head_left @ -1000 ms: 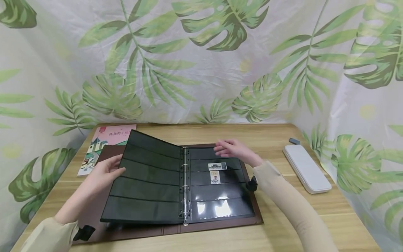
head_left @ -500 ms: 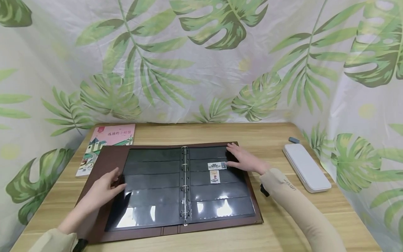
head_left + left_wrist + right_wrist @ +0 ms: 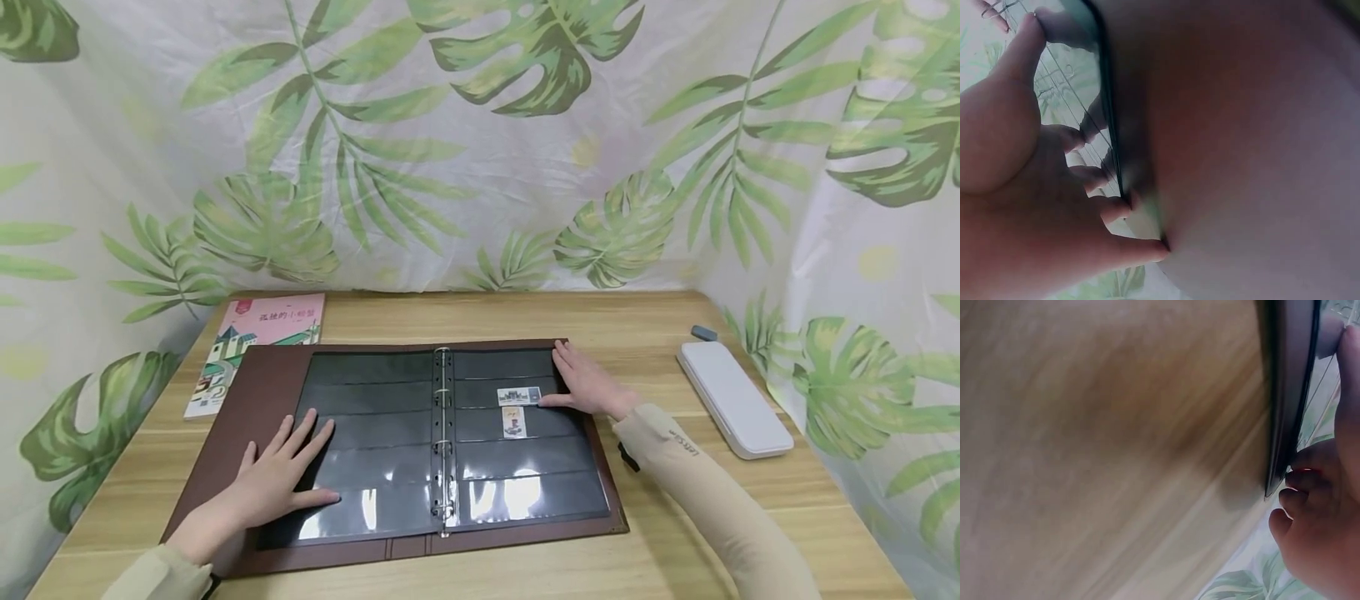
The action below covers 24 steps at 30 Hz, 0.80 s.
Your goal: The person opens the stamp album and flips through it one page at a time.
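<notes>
A brown ring-binder stamp album (image 3: 273,375) lies spread on the table, with black pocket pages on both sides of its metal rings (image 3: 443,433). My left hand (image 3: 273,479) rests with spread fingers on the left page (image 3: 378,421), its fingertips touching the page in the left wrist view. Over on the right page (image 3: 517,458), my right hand (image 3: 588,383) lies along the outer edge, fingers extended toward the top corner. Its thumb tip is right beside a horizontal stamp (image 3: 517,396). Just below that sits a small upright stamp (image 3: 513,422).
A pink picture book (image 3: 258,333) lies at the back left, partly under the album's cover. On the right are a white oblong case (image 3: 735,400) and a small grey object (image 3: 703,333) behind it. A leaf-patterned curtain (image 3: 480,150) hangs behind the wooden table (image 3: 600,317).
The raised left page has come down flat. My left hand has gone from its outer edge onto the page, and my right hand has lowered onto the right page's edge.
</notes>
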Tool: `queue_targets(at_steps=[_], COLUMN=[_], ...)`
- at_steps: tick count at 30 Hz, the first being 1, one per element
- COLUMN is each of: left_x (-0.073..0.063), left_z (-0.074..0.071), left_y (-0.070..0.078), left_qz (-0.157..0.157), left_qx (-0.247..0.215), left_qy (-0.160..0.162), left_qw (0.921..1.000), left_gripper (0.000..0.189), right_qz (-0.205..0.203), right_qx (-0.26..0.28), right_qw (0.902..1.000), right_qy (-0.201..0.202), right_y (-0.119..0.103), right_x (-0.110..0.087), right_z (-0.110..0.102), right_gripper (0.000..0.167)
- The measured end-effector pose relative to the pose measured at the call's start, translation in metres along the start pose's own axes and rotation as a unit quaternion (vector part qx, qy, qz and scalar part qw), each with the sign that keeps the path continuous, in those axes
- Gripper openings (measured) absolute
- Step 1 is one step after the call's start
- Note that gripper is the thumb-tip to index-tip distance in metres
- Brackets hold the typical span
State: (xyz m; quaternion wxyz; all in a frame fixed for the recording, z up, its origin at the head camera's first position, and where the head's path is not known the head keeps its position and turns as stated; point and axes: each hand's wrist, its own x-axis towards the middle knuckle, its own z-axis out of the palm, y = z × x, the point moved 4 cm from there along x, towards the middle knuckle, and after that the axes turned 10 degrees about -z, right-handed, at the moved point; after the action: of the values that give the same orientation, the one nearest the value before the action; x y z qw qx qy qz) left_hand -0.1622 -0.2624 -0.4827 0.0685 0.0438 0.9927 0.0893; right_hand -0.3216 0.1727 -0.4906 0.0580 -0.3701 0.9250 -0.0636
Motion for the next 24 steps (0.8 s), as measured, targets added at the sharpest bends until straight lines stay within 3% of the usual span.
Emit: queue_targets(at_steps=[9,24], left_x=[0.006,0.003], left_z=[0.014,0.006], left_y=[-0.01,0.001], left_qz=[0.003,-0.005], left_qx=[-0.007,0.018], left_qy=[0.008,0.009], left_qw=[0.9999,0.9998], left_gripper=[0.106,0.104], right_qz=[-0.005,-0.006], right_qx=[0.02,0.042], right_qw=[0.9997,0.9989], right_qy=[-0.014,-0.019], right_y=[-0.003,-0.006], right_x=[0.001,0.0], right_z=[0.005,0.007], right_gripper=[0.108,0.105])
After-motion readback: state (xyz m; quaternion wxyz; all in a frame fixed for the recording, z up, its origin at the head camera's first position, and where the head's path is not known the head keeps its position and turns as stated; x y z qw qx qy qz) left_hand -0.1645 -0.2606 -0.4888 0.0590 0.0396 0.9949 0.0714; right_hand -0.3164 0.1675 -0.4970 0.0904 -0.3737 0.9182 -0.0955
